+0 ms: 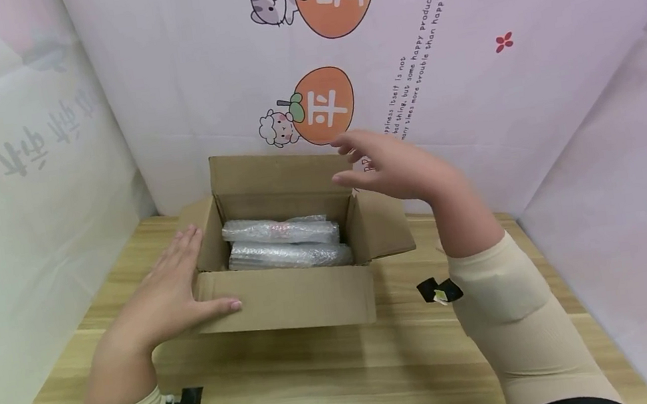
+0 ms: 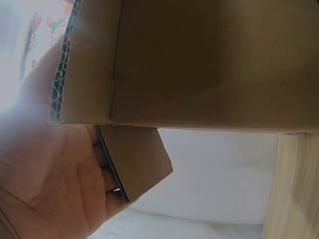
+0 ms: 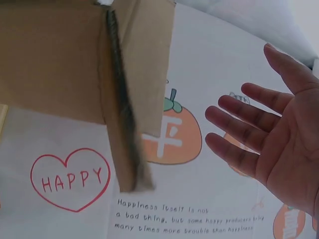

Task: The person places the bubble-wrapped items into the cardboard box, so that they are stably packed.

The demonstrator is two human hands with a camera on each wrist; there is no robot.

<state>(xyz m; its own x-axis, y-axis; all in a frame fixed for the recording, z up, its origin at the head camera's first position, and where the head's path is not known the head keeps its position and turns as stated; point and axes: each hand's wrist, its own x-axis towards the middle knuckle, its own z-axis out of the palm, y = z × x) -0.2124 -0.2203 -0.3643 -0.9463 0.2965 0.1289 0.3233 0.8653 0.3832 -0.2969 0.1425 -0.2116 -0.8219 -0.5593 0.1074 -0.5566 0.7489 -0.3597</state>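
Note:
A cardboard box (image 1: 287,297) stands with its top flaps folded out. Inside lie long bubble-wrapped bundles, one at the back (image 1: 278,230) with a faint red mark and one nearer the front (image 1: 290,254); their contents are hidden by the wrap. My left hand (image 1: 168,295) rests over the box's front left corner, fingers straight along the left flap (image 2: 134,162) and thumb across the front flap. My right hand (image 1: 391,163) is raised above the right flap (image 1: 383,225), apart from the box. Its fingers are spread in the right wrist view, with nothing in the palm.
The box is on a wood-grain table (image 1: 297,380), close to the white printed backdrop (image 1: 445,106) behind it. White sheets hang at left and right. Black straps (image 1: 439,290) stick out from the wrists.

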